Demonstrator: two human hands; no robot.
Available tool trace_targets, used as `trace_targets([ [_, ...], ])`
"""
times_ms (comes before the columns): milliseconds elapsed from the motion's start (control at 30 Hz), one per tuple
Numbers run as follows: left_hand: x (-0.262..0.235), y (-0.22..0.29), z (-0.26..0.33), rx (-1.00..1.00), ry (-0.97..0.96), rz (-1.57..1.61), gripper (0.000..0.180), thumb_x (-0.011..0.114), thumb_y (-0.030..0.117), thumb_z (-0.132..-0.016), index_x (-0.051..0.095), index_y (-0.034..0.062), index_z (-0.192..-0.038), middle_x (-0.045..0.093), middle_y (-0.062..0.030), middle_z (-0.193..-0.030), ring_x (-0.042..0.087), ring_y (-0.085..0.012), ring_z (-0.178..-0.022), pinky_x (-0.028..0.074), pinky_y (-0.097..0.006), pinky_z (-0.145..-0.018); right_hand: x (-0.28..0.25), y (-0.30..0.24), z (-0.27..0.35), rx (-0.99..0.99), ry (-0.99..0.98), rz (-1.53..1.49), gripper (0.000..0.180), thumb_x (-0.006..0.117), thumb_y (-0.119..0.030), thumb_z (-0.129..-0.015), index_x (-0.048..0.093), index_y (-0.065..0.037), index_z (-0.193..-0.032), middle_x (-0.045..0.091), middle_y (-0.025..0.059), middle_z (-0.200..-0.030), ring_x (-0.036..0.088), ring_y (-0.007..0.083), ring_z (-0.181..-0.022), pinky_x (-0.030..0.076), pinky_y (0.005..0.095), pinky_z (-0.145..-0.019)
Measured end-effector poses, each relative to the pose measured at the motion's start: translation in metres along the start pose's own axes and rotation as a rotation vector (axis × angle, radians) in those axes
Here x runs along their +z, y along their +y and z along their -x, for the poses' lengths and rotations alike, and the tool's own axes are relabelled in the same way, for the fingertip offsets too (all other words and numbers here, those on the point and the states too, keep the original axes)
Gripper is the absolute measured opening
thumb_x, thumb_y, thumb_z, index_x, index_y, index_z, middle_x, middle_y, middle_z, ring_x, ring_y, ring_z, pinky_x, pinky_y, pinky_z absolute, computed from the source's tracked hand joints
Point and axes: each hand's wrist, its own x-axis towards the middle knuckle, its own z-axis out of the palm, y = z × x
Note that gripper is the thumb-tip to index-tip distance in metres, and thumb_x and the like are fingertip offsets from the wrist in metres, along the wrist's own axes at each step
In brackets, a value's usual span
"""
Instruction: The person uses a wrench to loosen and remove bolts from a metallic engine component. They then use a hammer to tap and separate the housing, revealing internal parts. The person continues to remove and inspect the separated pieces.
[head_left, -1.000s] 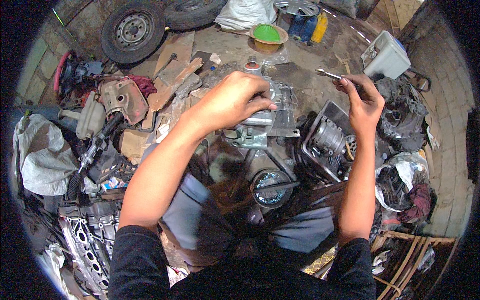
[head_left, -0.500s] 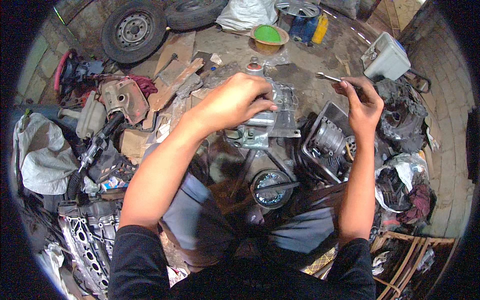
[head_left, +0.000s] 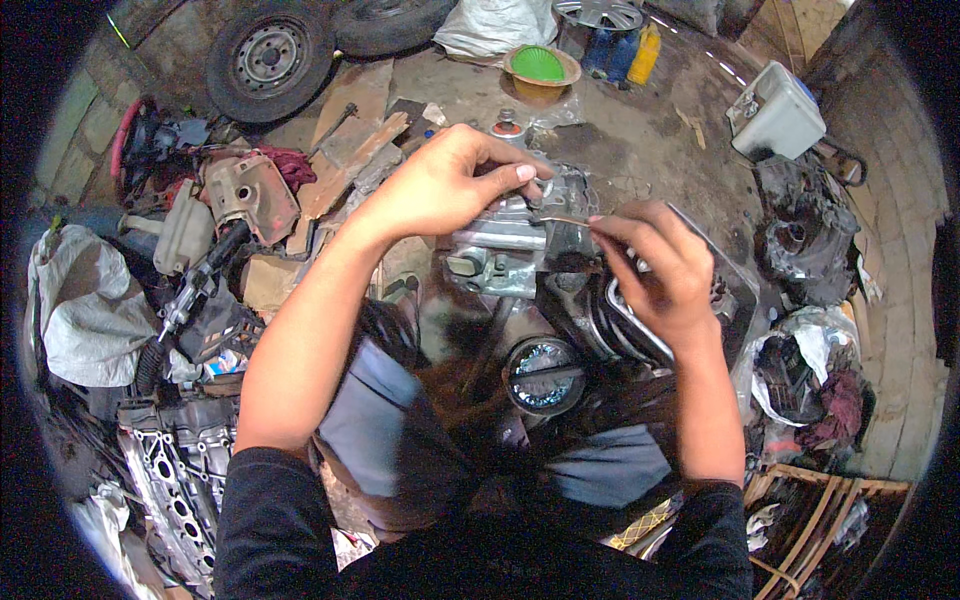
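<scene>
A silvery cast metal engine part [head_left: 497,262] stands in front of my knees. My left hand [head_left: 455,185] is over its far side, with thumb and fingers drawn together; what they pinch, if anything, is hidden. My right hand [head_left: 662,262] is closed on a slim metal wrench [head_left: 568,220]. The wrench points left, its tip at the right side of the engine part, close below my left fingertips. Whether the tip touches the metal, I cannot tell.
A round dark pan [head_left: 545,398] sits between my knees. A tray of metal parts lies partly behind my right hand. At the left are a cylinder head [head_left: 175,490] and a white sack [head_left: 85,300]. Farther off are a wheel [head_left: 268,60], a green bowl [head_left: 537,65] and a grey container [head_left: 775,112].
My right hand has swung left and down, bringing the wrench from out at the right to the engine part. My left hand has shifted slightly left and up, staying over the part.
</scene>
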Motion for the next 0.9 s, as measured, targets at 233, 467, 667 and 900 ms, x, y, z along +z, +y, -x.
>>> trace_targets([
  [233, -0.001, 0.008, -0.003, -0.122, 0.031, -0.034, 0.033, 0.058, 0.029, -0.102, 0.074, 0.0033, -0.113, 0.078, -0.0053, -0.09, 0.064, -0.0087, -0.075, 0.053, -0.028, -0.072, 0.013, -0.003, 0.008, -0.067, 0.027, 0.069, 0.031, 0.077, -0.003, -0.076, 0.07, -0.007, -0.106, 0.063, 0.0107, -0.092, 0.067, 0.0286, -0.077, 0.056, 0.0388, -0.063],
  [467, 0.002, 0.008, -0.004, -0.156, 0.073, 0.057, 0.032, 0.058, 0.026, -0.101, 0.075, -0.0003, -0.107, 0.077, -0.0083, -0.086, 0.063, -0.0096, -0.066, 0.052, -0.029, -0.065, 0.01, -0.007, 0.005, -0.074, 0.033, 0.071, 0.03, 0.077, 0.006, -0.074, 0.07, -0.003, -0.102, 0.063, 0.0117, -0.086, 0.065, 0.0273, -0.071, 0.051, 0.0373, -0.06],
  [667, 0.004, 0.009, -0.005, -0.198, 0.094, 0.086, 0.034, 0.057, 0.028, -0.102, 0.074, -0.0011, -0.107, 0.076, -0.0086, -0.083, 0.062, -0.0093, -0.06, 0.053, -0.028, -0.061, 0.016, -0.012, 0.007, -0.057, -0.025, 0.089, 0.032, 0.073, 0.003, -0.073, 0.069, -0.003, -0.105, 0.061, 0.0121, -0.088, 0.065, 0.0291, -0.076, 0.053, 0.0389, -0.063],
  [900, 0.006, 0.001, -0.006, -0.229, 0.13, 0.125, 0.037, 0.057, 0.03, -0.103, 0.074, -0.003, -0.104, 0.075, -0.01, -0.081, 0.064, -0.0098, -0.06, 0.052, -0.027, -0.055, 0.019, 0.005, 0.013, -0.025, -0.072, 0.159, 0.046, 0.067, -0.001, -0.065, 0.069, -0.009, -0.11, 0.063, 0.0133, -0.099, 0.066, 0.0328, -0.089, 0.057, 0.0425, -0.072],
])
